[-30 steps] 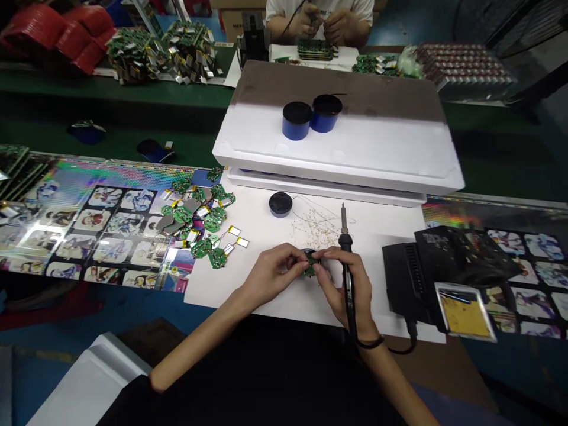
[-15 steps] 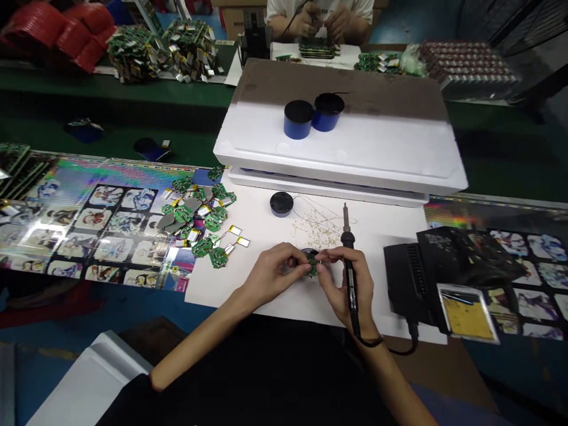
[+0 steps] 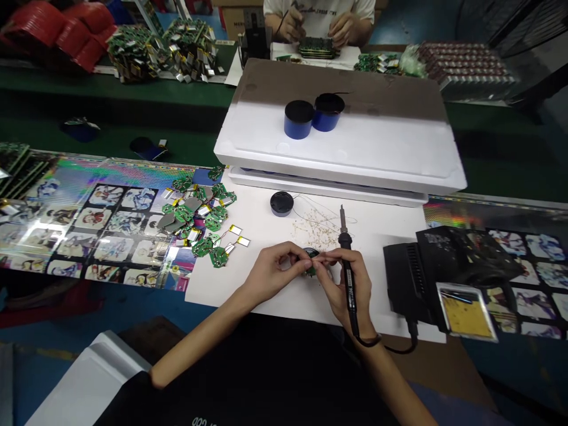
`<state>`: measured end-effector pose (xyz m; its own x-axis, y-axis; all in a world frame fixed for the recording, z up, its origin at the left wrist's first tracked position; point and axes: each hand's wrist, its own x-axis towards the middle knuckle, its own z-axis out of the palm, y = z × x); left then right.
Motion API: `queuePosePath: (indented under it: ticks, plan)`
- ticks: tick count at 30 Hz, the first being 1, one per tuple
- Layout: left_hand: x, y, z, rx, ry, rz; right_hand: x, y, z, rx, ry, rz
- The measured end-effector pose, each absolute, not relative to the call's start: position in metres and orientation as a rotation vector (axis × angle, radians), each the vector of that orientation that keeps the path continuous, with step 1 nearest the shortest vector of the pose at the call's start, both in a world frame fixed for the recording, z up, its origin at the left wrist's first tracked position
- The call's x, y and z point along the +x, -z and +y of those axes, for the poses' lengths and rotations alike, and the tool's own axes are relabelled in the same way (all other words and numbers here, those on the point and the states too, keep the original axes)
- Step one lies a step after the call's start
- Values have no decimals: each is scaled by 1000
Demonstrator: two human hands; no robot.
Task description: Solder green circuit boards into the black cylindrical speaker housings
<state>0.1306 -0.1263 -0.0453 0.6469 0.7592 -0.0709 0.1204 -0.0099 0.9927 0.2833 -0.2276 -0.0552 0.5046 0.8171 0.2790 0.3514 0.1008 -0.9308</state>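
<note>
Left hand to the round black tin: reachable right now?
Probably yes: the left hand is pinching a green circuit board, but nothing lies between it and the round black tin across the white paper.

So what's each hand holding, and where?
Right hand grips a black soldering iron by its handle; left hand and right fingertips pinch a small green circuit board by its edge.
</note>
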Motion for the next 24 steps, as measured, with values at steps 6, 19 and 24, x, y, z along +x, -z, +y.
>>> queuePosePath:
  ticks: [6,19,24]
  plan:
    - [128,42,-123,1523,-538,729,281,55,-229,-1536,-410,-1166]
    - [118,56,-105,2161,-596,392,334,33,-260,-1430,-623,-866]
    - [120,55,-100,2158,-520,360,342,36,-269,-1559,-500,-888]
